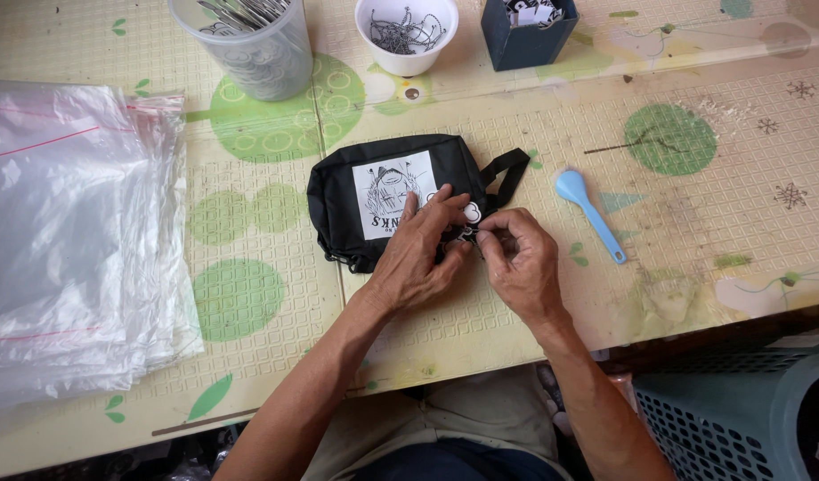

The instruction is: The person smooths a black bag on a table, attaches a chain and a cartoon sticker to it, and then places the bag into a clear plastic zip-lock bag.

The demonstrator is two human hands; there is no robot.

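Far off to the left of the left hand [418,254] sits a stack of clear plastic bags [67,232] on the worktop [712,223]. The black pouch [392,196] lies right under that hand, which presses it flat, fingers curled over its right end. Just beside it, the right hand [516,258] pinches something small and metallic at the pouch's edge, too tiny to tell what. Best bet, I'd say: keep the pouch pinned and work close with the fingertips. The blue spoon [587,212] lies near, right of the right hand.
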